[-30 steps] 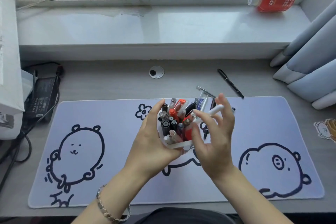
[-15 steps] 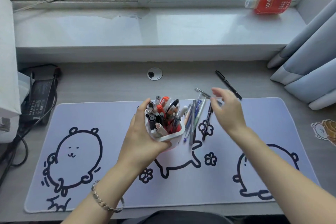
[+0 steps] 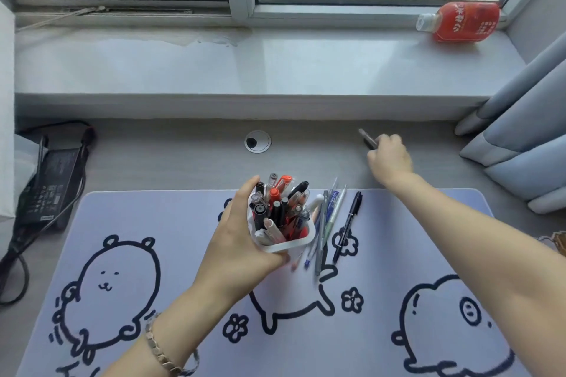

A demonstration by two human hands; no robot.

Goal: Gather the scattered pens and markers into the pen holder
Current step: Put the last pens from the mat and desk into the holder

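My left hand (image 3: pixel 237 249) grips a white pen holder (image 3: pixel 295 245) packed with several pens and markers, held over the middle of the desk mat. Right of the holder several loose pens (image 3: pixel 326 220) and one black marker (image 3: pixel 349 225) lie on the mat. My right hand (image 3: pixel 390 159) reaches far back over the bare desk and closes on a black pen (image 3: pixel 367 138), whose blurred end sticks out to the upper left of the fingers.
A lilac desk mat (image 3: pixel 153 223) with cartoon animals covers the near desk. A black power adapter (image 3: pixel 53 184) with cables lies at the left. A cable grommet (image 3: pixel 258 141) sits behind the mat. A red bottle (image 3: pixel 461 21) lies on the windowsill, and curtains (image 3: pixel 520 144) hang at right.
My right hand dropped a white pen at the holder, then swept back and right to the black pen on the bare desk. My left hand kept hold of the holder.
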